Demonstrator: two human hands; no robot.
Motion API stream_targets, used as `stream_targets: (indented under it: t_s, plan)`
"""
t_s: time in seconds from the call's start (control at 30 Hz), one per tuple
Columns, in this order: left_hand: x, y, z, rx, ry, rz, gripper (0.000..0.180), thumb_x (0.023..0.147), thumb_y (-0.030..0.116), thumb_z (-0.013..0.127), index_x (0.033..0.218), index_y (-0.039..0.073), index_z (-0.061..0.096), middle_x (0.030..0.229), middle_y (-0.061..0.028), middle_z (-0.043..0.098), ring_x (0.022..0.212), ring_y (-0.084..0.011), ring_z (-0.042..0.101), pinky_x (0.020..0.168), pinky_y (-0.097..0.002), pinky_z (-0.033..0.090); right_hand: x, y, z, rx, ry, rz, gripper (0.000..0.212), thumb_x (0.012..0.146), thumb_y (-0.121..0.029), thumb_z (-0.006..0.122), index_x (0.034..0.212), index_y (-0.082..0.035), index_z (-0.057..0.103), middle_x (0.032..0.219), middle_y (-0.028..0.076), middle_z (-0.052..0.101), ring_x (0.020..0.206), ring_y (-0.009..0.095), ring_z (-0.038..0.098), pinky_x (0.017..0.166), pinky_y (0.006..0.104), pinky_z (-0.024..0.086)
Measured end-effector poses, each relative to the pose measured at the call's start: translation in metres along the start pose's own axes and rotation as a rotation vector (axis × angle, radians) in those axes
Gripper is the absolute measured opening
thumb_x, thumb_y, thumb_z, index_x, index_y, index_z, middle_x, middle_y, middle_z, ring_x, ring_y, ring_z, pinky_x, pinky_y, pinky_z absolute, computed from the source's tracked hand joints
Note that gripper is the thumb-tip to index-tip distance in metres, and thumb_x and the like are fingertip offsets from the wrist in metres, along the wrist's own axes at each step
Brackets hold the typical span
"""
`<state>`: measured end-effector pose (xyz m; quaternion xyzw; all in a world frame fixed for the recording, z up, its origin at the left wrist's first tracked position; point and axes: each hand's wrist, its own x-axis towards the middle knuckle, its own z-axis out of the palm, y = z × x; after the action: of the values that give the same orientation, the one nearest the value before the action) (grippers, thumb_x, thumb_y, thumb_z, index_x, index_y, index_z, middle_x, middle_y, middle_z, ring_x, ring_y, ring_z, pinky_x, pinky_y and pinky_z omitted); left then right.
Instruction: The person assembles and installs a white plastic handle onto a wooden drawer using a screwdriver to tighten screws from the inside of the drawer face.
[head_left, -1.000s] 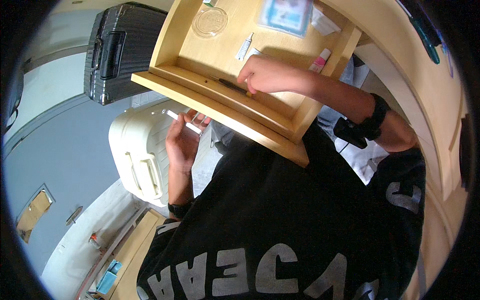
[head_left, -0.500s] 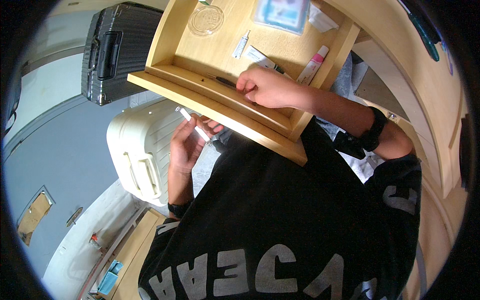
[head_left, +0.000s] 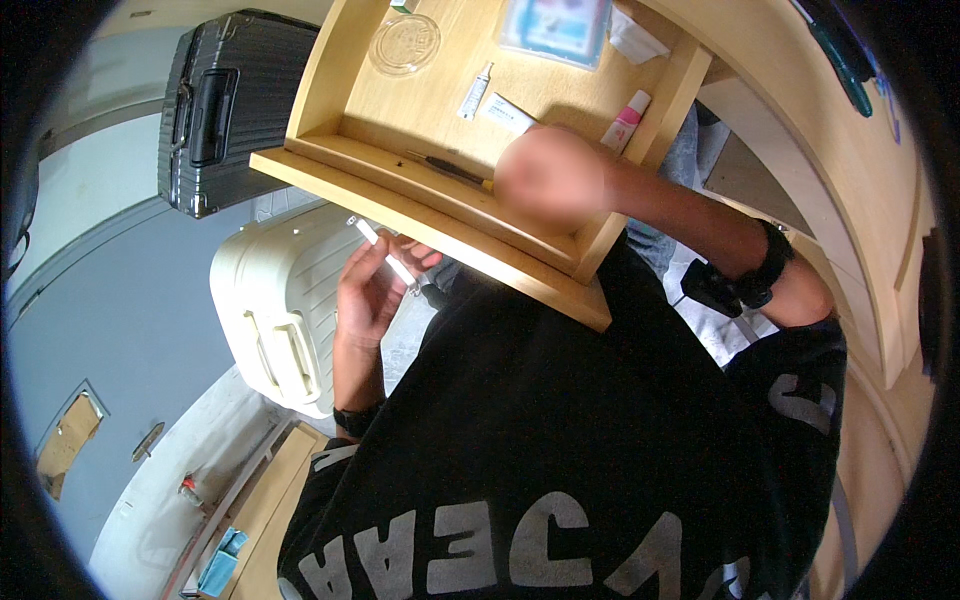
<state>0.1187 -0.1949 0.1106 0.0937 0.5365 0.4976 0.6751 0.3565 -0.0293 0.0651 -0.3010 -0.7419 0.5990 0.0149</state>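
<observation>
A slim white stick is grasped by the left hand outside the front edge of the pale wooden drawer; reaching at its front right corner seems underway, precision being called for, the blurred right hand's grip untellable.

Head-worn fisheye view (edges bowed), facing steeply down; near, over torso, open drawer

Right hand blurred; glare on white suitcase; corners black.
</observation>
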Motion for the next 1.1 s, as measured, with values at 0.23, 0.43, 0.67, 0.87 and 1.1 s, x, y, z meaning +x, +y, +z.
stream_targets:
  t_s: [0.23, 0.43, 0.67, 0.87, 1.1]
  plan:
    - [0.001, -0.002, -0.006, -0.016, -0.024, -0.004, 0.025, 0.093, 0.022, 0.049, 0.095, -0.003, 0.053, 0.092, -0.0184, 0.061, 0.098, -0.0316, 0.062, 0.092, -0.0452, 0.049, -0.002, -0.018, -0.017, 0.204, -0.079, 0.185, 0.015, 0.072, 0.001, 0.063, 0.086, 0.003, 0.058, 0.071, 0.009, 0.061, 0.057, 0.015, 0.058, 0.052, 0.0276, 0.045]
    - [0.000, 0.000, 0.001, -0.013, -0.021, -0.012, 0.025, 0.094, 0.021, 0.048, 0.095, -0.004, 0.053, 0.100, -0.0216, 0.059, 0.103, -0.0340, 0.060, 0.093, -0.0461, 0.049, 0.003, -0.019, -0.012, 0.336, -0.108, 0.103, 0.009, 0.075, 0.006, 0.059, 0.084, 0.005, 0.056, 0.074, 0.009, 0.061, 0.056, 0.013, 0.057, 0.049, 0.0255, 0.045]
    - [0.001, -0.002, -0.006, -0.058, -0.072, -0.006, 0.025, 0.094, 0.022, 0.048, 0.095, -0.003, 0.054, 0.105, -0.0237, 0.058, 0.107, -0.0358, 0.058, 0.096, -0.0490, 0.046, 0.018, -0.018, -0.004, 0.627, -0.002, 0.044, 0.007, 0.081, 0.006, 0.057, 0.088, 0.006, 0.059, 0.084, 0.015, 0.064, 0.073, 0.018, 0.064, 0.068, 0.0281, 0.055]
    - [0.000, -0.002, -0.004, -0.062, -0.078, 0.000, 0.028, 0.094, 0.022, 0.048, 0.103, -0.005, 0.052, 0.111, -0.0251, 0.056, 0.109, -0.0360, 0.057, 0.096, -0.0483, 0.046, 0.014, -0.028, 0.006, 0.724, 0.022, 0.217, 0.014, 0.083, 0.006, 0.057, 0.096, 0.008, 0.061, 0.090, 0.018, 0.065, 0.079, 0.021, 0.066, 0.071, 0.0296, 0.056]
    - [0.003, -0.003, -0.005, -0.075, -0.104, -0.010, 0.038, 0.094, 0.022, 0.047, 0.117, -0.008, 0.046, 0.119, -0.0278, 0.053, 0.111, -0.0369, 0.055, 0.098, -0.0482, 0.045, 0.010, -0.027, 0.013, 0.611, 0.112, 0.252, 0.019, 0.084, 0.003, 0.061, 0.102, 0.008, 0.061, 0.088, 0.017, 0.066, 0.076, 0.019, 0.066, 0.068, 0.0285, 0.055]
